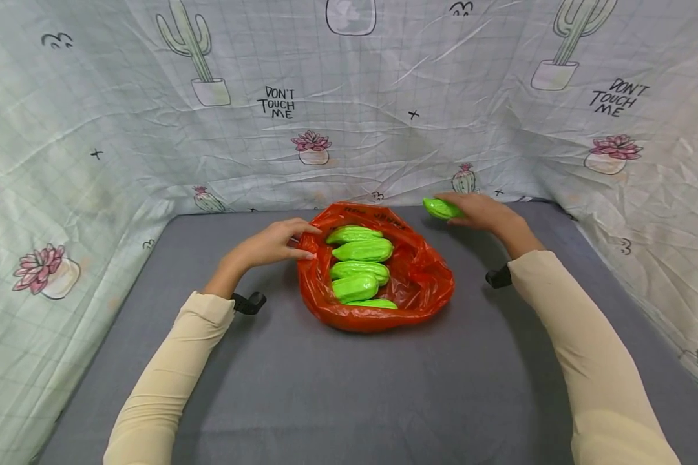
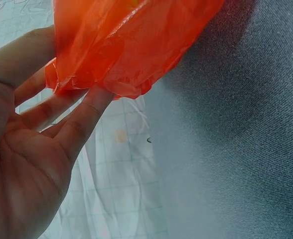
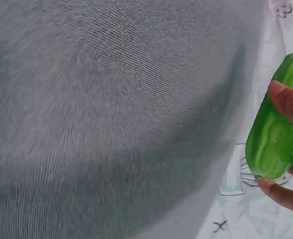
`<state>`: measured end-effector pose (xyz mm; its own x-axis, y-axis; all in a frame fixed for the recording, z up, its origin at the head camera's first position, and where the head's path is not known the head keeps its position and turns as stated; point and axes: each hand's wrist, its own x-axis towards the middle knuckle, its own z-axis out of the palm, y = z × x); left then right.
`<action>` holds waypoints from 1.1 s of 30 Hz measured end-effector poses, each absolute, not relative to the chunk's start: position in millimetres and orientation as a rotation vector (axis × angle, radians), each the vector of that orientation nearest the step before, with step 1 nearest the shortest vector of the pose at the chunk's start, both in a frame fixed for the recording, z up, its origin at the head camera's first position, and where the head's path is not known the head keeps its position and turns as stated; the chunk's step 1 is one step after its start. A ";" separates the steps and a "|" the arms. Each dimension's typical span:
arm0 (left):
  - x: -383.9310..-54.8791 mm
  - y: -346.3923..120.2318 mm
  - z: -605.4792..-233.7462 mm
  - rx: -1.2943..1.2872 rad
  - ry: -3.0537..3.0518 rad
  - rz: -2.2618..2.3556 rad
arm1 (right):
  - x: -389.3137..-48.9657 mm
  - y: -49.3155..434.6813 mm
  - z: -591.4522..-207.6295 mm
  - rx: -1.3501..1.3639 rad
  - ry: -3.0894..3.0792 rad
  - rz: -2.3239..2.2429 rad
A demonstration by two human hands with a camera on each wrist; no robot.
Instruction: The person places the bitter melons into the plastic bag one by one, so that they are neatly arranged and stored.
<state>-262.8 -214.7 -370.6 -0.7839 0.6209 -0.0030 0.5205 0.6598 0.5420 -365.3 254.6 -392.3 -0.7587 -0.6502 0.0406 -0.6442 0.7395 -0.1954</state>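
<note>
A red plastic bag (image 1: 357, 318) stands with its mouth spread wide on the grey table. Inside, mostly to its left, several glossy green, ribbed, cucumber-like vegetables (image 1: 362, 250) are stacked in a row. My left hand (image 1: 273, 244) holds the bag's left rim; in the left wrist view, the thumb and fingers (image 2: 89, 112) lie on either side of the red film. To the right of the bag, my right hand (image 1: 477, 210) grips another green cucumber-like vegetable (image 3: 276, 134) by its side, near the table's back edge. Its tip points left towards the bag.
The grey table (image 1: 349, 394) runs from the front to a pale cloth backdrop (image 1: 372, 129) printed with cacti and lettering. The cloth also hangs along both sides. A black strap with a small device (image 1: 250, 303) sits on the left wrist, and another (image 1: 498, 278) on the right.
</note>
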 end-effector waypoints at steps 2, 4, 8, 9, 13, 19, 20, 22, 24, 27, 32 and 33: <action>-263.0 -214.2 -370.2 0.940 2.690 0.782 | -361.3 255.3 -388.7 -1.102 2.900 -0.295; -263.3 -214.0 -370.2 0.944 2.694 0.771 | -358.0 255.9 -386.9 -1.128 2.894 -0.276; -264.0 -214.1 -370.7 0.949 2.700 0.760 | -352.7 255.5 -384.9 -1.142 2.880 -0.244; -264.2 -214.1 -370.8 0.951 2.701 0.762 | -351.6 255.1 -384.2 -1.139 2.877 -0.242; -265.0 -214.0 -371.4 0.960 2.703 0.765 | -347.0 254.5 -380.8 -1.125 2.875 -0.232; -265.1 -214.2 -372.1 0.953 2.703 0.758 | -344.9 255.7 -380.1 -1.140 2.882 -0.237; -264.9 -214.4 -372.4 0.953 2.704 0.758 | -345.1 255.9 -380.6 -1.146 2.884 -0.239; -264.8 -214.6 -372.8 0.954 2.706 0.758 | -344.8 256.1 -380.8 -1.154 2.885 -0.246; -264.7 -214.5 -373.0 0.952 2.706 0.759 | -344.7 256.5 -381.2 -1.154 2.886 -0.251; -264.6 -214.6 -373.4 0.948 2.706 0.759 | -344.7 256.0 -382.0 -1.150 2.885 -0.249; -264.8 -214.4 -373.7 0.945 2.706 0.758 | -344.7 256.0 -382.6 -1.119 2.888 -0.241; -265.0 -214.3 -373.8 0.944 2.707 0.756 | -344.6 256.0 -382.3 -1.119 2.887 -0.242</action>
